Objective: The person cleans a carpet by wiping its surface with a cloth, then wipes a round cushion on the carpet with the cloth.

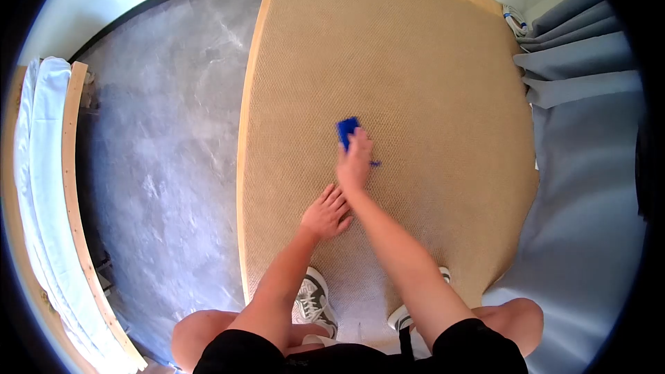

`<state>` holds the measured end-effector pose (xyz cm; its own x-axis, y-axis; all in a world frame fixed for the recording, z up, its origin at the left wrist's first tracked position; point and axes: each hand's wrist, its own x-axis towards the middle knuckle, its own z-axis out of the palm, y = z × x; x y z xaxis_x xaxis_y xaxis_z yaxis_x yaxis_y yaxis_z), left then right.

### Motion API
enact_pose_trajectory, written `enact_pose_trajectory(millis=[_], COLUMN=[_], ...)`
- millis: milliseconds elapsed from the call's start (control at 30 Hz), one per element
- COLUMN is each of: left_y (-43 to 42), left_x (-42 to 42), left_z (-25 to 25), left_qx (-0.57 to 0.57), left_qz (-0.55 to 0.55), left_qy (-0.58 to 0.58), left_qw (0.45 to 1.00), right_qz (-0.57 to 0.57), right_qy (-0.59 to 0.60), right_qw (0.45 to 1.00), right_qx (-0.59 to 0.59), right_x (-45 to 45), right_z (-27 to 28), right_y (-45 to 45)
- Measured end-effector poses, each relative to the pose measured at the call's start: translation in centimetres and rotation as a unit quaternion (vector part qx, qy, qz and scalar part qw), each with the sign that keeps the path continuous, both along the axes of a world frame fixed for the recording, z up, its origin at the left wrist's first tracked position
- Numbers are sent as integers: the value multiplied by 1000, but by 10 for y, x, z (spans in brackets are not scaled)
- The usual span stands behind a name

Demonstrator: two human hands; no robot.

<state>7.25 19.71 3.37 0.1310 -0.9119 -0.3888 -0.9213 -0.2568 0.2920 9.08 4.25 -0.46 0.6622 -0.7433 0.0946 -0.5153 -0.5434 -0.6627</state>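
A blue brush-like block rests on the tan woven carpet, near the middle of the head view. My right hand is closed around its near end, slightly blurred, and covers part of it. A small blue bit shows just right of that hand. My left hand lies flat on the carpet, fingers spread, close below my right wrist, and holds nothing.
Light wood trim edges the carpet beside a grey marbled floor. A wooden frame with white bedding stands at far left. Grey curtains hang at right, near a coiled white cable. My shoes are below.
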Motion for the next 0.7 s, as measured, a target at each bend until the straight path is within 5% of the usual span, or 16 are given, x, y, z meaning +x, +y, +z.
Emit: enact_pose_trajectory(millis=[133, 167, 233, 267, 333, 400, 467, 500, 567, 700], left_y=[8, 7, 5, 5, 11, 13, 6, 7, 8, 14], left_x=[-6, -4, 2, 2, -3, -2, 5, 3, 3, -2], left_z=[-34, -31, -23, -26, -36, -28, -9, -13, -16, -41], left_qx=[-193, -164, -137, -135, -180, -195, -85, -178, -150, -194], left_qz=[99, 63, 33, 36, 52, 57, 25, 47, 39, 36], left_qy=[157, 93, 40, 37, 66, 60, 49, 18, 22, 77], left_qw=[964, 980, 989, 989, 980, 977, 995, 983, 988, 977], right_qz=[110, 112, 112, 116, -3, -81, -99, -96, -114, -25], right_qy=[-36, -35, -46, -47, -57, -83, -92, -91, 18, 6], right_qw=[992, 992, 965, 965, 916, 946, 981, 982, 993, 1000], right_qx=[49, 48, 231, 232, 397, 304, 137, 137, 29, -4], right_x=[57, 66, 81, 84, 75, 64, 54, 53, 53, 83], right_z=[10, 14, 25, 38, 67, 60, 31, 24, 11, 3], right_y=[73, 81, 95, 89, 57, 26, -8, -17, -27, 28])
